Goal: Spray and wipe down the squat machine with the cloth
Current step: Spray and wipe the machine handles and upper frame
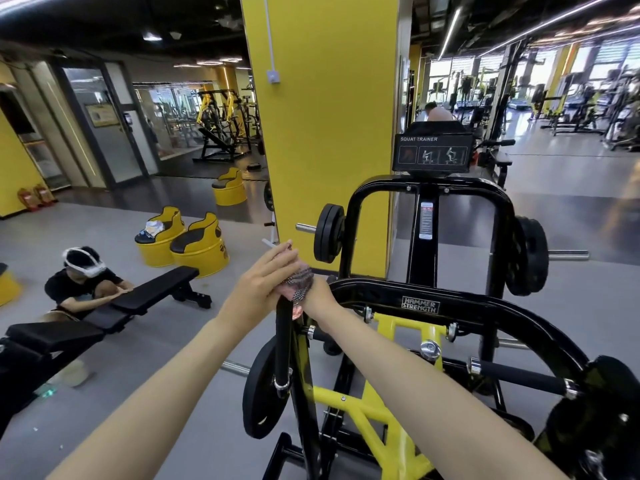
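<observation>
The black and yellow squat machine (420, 304) fills the lower right, with its upright black handle bar (284, 344) at the near left. A pink patterned cloth (300, 284) is wrapped over the top of that bar. My left hand (261, 284) lies against the cloth from the left with its fingers stretched out. From the right, my right hand (320, 297) grips the cloth on the bar end, and the cloth hides most of its fingers. No spray bottle shows in either hand.
Weight plates (329, 233) hang on the machine's pegs, one plate (263, 389) right beside the handle bar. A yellow pillar (322, 116) stands behind. On the left, a person (81, 284) crouches at a black bench (152, 292). Yellow barrel seats (199, 245) stand further back.
</observation>
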